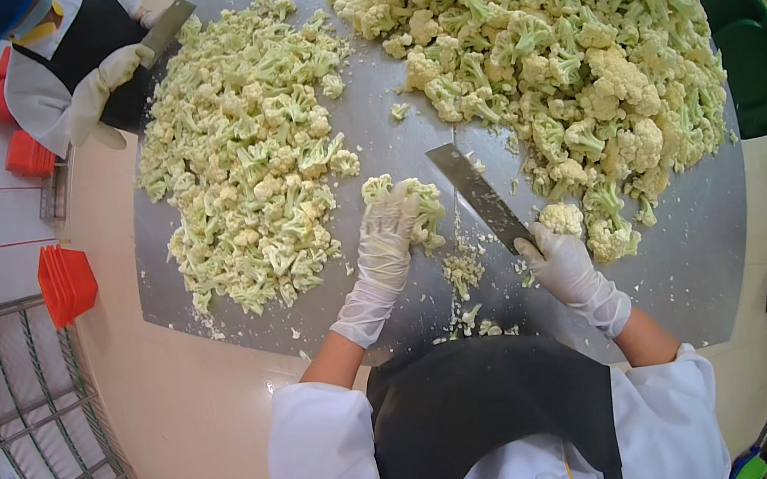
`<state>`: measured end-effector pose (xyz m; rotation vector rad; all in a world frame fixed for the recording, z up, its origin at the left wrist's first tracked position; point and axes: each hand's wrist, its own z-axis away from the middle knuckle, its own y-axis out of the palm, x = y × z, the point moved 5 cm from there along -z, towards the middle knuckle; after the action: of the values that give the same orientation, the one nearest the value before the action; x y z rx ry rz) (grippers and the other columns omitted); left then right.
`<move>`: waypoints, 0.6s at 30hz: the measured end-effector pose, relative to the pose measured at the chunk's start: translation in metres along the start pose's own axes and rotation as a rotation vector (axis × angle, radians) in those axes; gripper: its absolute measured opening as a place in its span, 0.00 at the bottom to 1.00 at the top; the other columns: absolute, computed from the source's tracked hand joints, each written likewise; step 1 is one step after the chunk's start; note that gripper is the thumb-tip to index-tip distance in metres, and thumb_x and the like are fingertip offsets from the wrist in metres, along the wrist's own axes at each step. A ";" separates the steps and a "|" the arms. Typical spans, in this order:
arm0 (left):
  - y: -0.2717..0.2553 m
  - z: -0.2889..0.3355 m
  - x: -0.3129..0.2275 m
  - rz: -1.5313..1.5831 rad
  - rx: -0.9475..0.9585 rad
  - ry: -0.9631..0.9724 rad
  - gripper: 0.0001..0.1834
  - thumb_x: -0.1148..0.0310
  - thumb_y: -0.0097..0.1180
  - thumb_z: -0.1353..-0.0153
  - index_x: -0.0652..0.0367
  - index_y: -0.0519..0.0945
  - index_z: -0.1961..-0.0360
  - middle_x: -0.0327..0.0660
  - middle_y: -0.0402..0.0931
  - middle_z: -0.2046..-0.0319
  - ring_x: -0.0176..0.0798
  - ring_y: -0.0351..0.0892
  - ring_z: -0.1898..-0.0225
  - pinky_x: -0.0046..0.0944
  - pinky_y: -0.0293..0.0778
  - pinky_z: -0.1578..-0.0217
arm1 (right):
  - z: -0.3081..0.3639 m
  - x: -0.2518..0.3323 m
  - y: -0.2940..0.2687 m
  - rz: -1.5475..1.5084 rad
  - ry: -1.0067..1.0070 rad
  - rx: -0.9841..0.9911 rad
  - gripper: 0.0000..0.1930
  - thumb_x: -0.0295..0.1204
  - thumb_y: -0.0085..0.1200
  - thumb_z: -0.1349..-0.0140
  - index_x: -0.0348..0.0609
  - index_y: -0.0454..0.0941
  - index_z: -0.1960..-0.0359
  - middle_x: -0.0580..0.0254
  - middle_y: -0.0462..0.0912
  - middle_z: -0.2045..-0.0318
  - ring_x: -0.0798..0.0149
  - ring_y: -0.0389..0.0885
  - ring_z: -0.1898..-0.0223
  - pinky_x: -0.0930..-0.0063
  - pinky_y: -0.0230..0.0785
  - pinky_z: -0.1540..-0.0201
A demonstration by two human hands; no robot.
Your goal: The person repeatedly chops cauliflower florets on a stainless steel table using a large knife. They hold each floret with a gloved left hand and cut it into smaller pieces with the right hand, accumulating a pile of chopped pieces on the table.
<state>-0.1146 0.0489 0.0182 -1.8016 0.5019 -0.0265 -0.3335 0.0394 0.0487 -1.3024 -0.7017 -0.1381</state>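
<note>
My gloved left hand point(387, 244) is closed over a few cauliflower florets point(426, 212) on the metal table. In my gloved right hand point(566, 270) is a broad-bladed knife point(477, 191), its blade slanting up and to the left, apart from the florets. A loose piece of cauliflower point(562, 219) lies against the right hand's knuckles. Cut crumbs point(462, 272) are scattered between my hands. To the left spreads a heap of small florets point(252, 150); a taller pile of larger cauliflower pieces point(566, 57) covers the right side.
Across the table's far left corner, a co-worker point(86, 66) in a dark apron and gloves holds another broad knife point(169, 32). Red containers point(66, 282) hang at the left, above a metal rack point(43, 418). A green bin point(757, 45) stands beyond the table's right edge point(739, 210).
</note>
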 end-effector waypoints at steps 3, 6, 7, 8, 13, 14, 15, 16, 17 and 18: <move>-0.015 0.015 0.005 0.292 -0.350 -0.279 0.31 0.76 0.52 0.58 0.55 0.62 0.47 0.50 0.63 0.53 0.50 0.64 0.52 0.43 0.62 0.52 | -0.005 0.008 0.003 0.081 -0.071 0.068 0.11 0.37 0.46 0.45 0.43 0.66 0.78 0.52 0.71 0.89 0.51 0.72 0.85 0.60 0.63 0.83; -0.002 0.020 -0.006 0.364 -0.234 -0.468 0.27 0.76 0.53 0.58 0.58 0.64 0.51 0.47 0.66 0.61 0.48 0.68 0.61 0.41 0.66 0.59 | -0.006 0.013 0.005 0.149 -0.120 0.127 0.11 0.36 0.46 0.45 0.42 0.65 0.77 0.51 0.70 0.89 0.50 0.71 0.85 0.59 0.62 0.83; 0.003 0.021 -0.008 0.428 -0.178 -0.492 0.27 0.76 0.54 0.58 0.58 0.65 0.52 0.46 0.66 0.63 0.48 0.68 0.62 0.41 0.66 0.60 | -0.006 0.013 0.007 0.193 -0.114 0.157 0.10 0.36 0.46 0.45 0.43 0.65 0.77 0.52 0.70 0.90 0.50 0.71 0.86 0.59 0.62 0.83; 0.007 0.021 -0.007 0.559 -0.205 -0.551 0.26 0.76 0.54 0.58 0.58 0.65 0.53 0.45 0.66 0.64 0.47 0.69 0.64 0.40 0.67 0.62 | -0.004 0.013 0.009 0.224 -0.109 0.198 0.10 0.35 0.45 0.45 0.43 0.65 0.76 0.52 0.70 0.90 0.51 0.72 0.86 0.59 0.62 0.83; 0.015 0.015 -0.002 0.451 -0.147 -0.525 0.25 0.77 0.54 0.58 0.57 0.66 0.54 0.45 0.67 0.64 0.46 0.70 0.64 0.40 0.68 0.63 | 0.000 0.013 0.025 0.278 -0.045 0.303 0.08 0.33 0.43 0.45 0.41 0.65 0.75 0.54 0.72 0.89 0.51 0.74 0.84 0.60 0.65 0.82; 0.018 0.016 -0.001 0.433 -0.099 -0.561 0.25 0.77 0.54 0.58 0.57 0.66 0.54 0.45 0.67 0.63 0.45 0.71 0.64 0.40 0.68 0.63 | -0.003 0.014 0.030 0.294 -0.036 0.331 0.08 0.32 0.43 0.45 0.40 0.65 0.74 0.53 0.73 0.88 0.51 0.74 0.83 0.61 0.66 0.81; 0.017 0.015 -0.002 0.436 -0.125 -0.548 0.24 0.77 0.54 0.57 0.58 0.66 0.55 0.46 0.67 0.63 0.46 0.71 0.63 0.41 0.68 0.63 | -0.006 0.015 0.036 0.286 -0.030 0.358 0.08 0.32 0.43 0.45 0.39 0.65 0.74 0.53 0.74 0.87 0.51 0.75 0.83 0.61 0.67 0.81; 0.020 0.016 -0.002 0.443 -0.093 -0.579 0.24 0.77 0.54 0.57 0.59 0.66 0.55 0.46 0.67 0.63 0.46 0.71 0.63 0.41 0.68 0.63 | -0.011 0.016 0.042 0.326 -0.017 0.363 0.08 0.32 0.42 0.45 0.38 0.66 0.73 0.53 0.74 0.86 0.51 0.76 0.82 0.61 0.67 0.79; 0.022 0.018 -0.001 0.438 -0.074 -0.622 0.23 0.76 0.54 0.56 0.59 0.65 0.55 0.46 0.66 0.63 0.46 0.71 0.63 0.41 0.68 0.64 | -0.018 0.018 0.048 0.343 -0.008 0.367 0.09 0.32 0.42 0.45 0.37 0.66 0.73 0.52 0.75 0.85 0.51 0.76 0.81 0.61 0.68 0.78; 0.022 0.018 -0.002 0.476 -0.099 -0.632 0.22 0.76 0.54 0.56 0.60 0.66 0.56 0.46 0.66 0.63 0.46 0.72 0.64 0.41 0.68 0.64 | -0.025 0.020 0.052 0.331 -0.011 0.363 0.09 0.31 0.41 0.45 0.37 0.66 0.72 0.51 0.76 0.84 0.51 0.76 0.80 0.61 0.68 0.77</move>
<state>-0.1182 0.0617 -0.0075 -1.6287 0.4590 0.8796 -0.2830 0.0377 0.0140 -1.0516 -0.4840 0.2547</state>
